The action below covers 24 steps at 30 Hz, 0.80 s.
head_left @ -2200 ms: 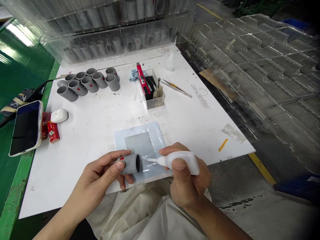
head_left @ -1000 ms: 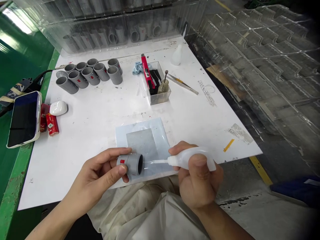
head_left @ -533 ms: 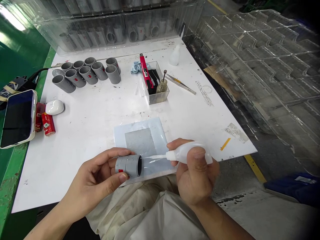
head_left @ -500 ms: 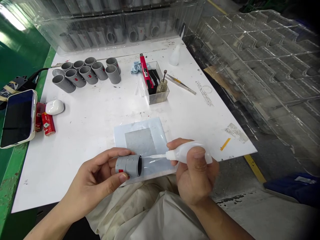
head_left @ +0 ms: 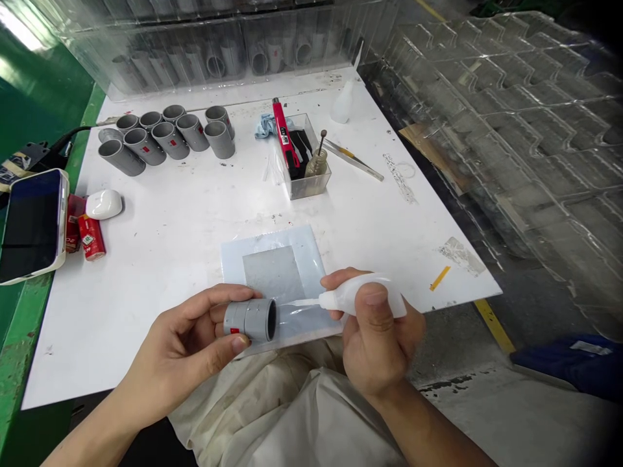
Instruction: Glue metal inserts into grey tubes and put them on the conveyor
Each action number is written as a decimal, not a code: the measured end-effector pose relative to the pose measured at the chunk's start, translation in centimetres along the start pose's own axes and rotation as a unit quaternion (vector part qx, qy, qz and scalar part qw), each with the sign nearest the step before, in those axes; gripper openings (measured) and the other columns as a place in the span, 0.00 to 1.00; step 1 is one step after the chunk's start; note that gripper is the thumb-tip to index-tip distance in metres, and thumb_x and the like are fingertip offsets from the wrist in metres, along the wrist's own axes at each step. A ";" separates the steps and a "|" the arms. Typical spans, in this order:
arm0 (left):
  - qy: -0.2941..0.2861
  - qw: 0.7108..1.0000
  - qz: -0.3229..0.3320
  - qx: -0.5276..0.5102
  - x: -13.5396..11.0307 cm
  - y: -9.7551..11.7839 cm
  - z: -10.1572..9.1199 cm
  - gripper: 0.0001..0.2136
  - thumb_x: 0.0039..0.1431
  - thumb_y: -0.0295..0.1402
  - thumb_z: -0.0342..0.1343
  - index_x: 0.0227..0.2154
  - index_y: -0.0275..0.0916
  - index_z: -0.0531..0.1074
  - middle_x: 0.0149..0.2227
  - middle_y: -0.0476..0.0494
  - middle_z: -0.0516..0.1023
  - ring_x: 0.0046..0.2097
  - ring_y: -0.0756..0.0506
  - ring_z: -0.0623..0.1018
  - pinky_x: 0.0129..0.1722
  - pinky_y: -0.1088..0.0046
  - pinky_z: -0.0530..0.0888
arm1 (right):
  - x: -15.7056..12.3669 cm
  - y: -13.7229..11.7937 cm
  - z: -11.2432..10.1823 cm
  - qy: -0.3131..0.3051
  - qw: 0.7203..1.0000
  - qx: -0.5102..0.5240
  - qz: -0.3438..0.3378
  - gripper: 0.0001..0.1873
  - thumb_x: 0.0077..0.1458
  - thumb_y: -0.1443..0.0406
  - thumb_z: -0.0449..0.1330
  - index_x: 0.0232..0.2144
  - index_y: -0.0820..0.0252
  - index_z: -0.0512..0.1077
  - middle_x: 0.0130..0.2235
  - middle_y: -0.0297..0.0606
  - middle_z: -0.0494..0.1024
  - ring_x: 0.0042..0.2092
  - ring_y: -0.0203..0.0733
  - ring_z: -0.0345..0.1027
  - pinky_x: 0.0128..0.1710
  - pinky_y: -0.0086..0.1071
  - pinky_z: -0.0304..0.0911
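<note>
Between the thumb and fingers of my left hand (head_left: 189, 350) lies a short grey cylinder (head_left: 248, 320) with a red mark, held sideways with its open end facing right. My right hand (head_left: 382, 337) is closed around a white squeeze bottle (head_left: 357, 295). Its thin nozzle points left, close to the cylinder's open rim; whether the tip touches the rim I cannot tell. Beneath both hands is a pale blue sheet (head_left: 233, 259) bearing a grey square pad (head_left: 273, 272), near the table's front edge.
Several grey cylinders (head_left: 168, 141) stand at the back left. A clear box (head_left: 311, 188) holds a red cutter (head_left: 285, 136) and a small jar; tweezers (head_left: 357, 162) lie beside it. A second squeeze bottle (head_left: 342, 104) stands behind. A phone (head_left: 33, 224) is at left, clear trays (head_left: 525, 130) at right.
My right hand has brought the bottle slightly left, and it is tilted a little differently. The left hand keeps hold of the cylinder. The whole view has shifted slightly.
</note>
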<state>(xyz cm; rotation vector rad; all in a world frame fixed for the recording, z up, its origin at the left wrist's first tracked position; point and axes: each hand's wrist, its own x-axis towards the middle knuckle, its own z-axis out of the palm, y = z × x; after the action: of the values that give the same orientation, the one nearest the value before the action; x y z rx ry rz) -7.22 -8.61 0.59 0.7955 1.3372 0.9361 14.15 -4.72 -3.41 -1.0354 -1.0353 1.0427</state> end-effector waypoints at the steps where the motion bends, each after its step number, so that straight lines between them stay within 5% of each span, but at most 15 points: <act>1: 0.003 1.000 -0.001 0.003 0.0 0.0 0.0 0.17 0.57 0.38 0.75 0.50 0.49 0.85 0.47 0.46 0.87 0.36 0.52 0.77 0.34 0.84 0.74 | -0.1 0.0 0.0 -0.001 1.000 0.002 -0.001 0.18 0.72 0.54 0.61 0.36 0.54 0.85 0.33 0.35 0.83 0.27 0.37 0.69 0.26 0.35 0.62; 11: 0.007 1.000 0.011 0.012 0.0 0.0 0.0 0.17 0.58 0.37 0.75 0.50 0.47 0.85 0.49 0.45 0.87 0.37 0.52 0.79 0.36 0.84 0.76 | -0.3 -0.1 -0.4 -0.029 1.000 0.011 0.003 0.16 0.71 0.54 0.61 0.36 0.51 0.85 0.31 0.37 0.81 0.26 0.40 0.68 0.23 0.36 0.62; 18: 0.022 0.999 0.029 -0.004 -0.1 0.0 0.4 0.16 0.58 0.34 0.74 0.49 0.48 0.84 0.42 0.48 0.89 0.30 0.52 0.82 0.33 0.82 0.81 | 0.5 -0.9 0.2 0.027 0.999 0.013 0.021 0.20 0.71 0.51 0.60 0.32 0.50 0.84 0.30 0.38 0.81 0.24 0.42 0.68 0.24 0.39 0.64; 24: 0.006 0.998 0.069 -0.012 0.0 -0.3 0.3 0.10 0.60 0.29 0.72 0.43 0.47 0.82 0.55 0.45 0.85 0.43 0.48 0.84 0.39 0.80 0.81 | 0.5 -0.5 0.5 0.028 0.999 0.012 0.015 0.19 0.70 0.52 0.62 0.31 0.54 0.84 0.33 0.37 0.84 0.26 0.39 0.71 0.24 0.35 0.68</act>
<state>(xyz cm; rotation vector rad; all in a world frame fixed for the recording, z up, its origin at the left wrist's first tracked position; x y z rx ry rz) -6.86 -8.75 0.37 0.8730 1.2911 1.0652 13.85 -4.24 -2.71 -1.0585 -0.9630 1.0423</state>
